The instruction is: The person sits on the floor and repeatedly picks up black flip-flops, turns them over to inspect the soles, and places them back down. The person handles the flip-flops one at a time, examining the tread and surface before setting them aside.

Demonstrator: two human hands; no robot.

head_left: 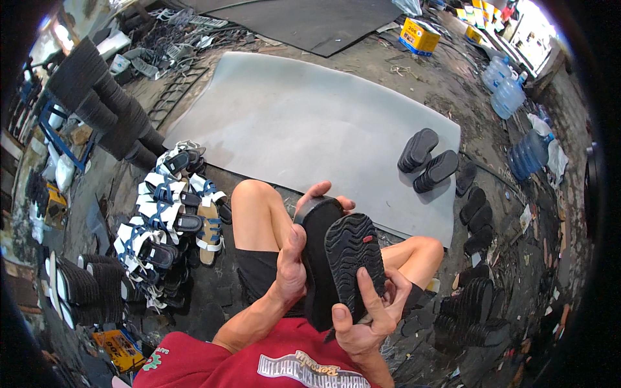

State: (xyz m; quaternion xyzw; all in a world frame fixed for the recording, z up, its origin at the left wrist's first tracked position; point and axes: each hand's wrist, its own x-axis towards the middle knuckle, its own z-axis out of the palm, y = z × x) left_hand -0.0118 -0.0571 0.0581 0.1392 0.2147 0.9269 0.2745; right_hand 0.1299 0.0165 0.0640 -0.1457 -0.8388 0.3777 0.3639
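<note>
Over my lap, my left hand (292, 262) is wrapped round the side of a thick black shoe sole (315, 242), its fingers reaching behind the far end. Whether that is one sole or several pressed together I cannot tell. My right hand (372, 310) grips the near end of another black sole (349, 249), its wavy tread facing up and a small red mark near one edge. This treaded sole overlaps the right side of the first one. Between my knees and beyond lies a large grey sheet (310, 123), with two stacks of black soles (437, 171) on its right end.
White and blue sandals (158, 216) are heaped at my left. Tall stacks of dark soles (107, 107) lean behind them, and more soles (475, 304) stand at my right. Water jugs (508, 97) line the far right, near a yellow box (420, 37).
</note>
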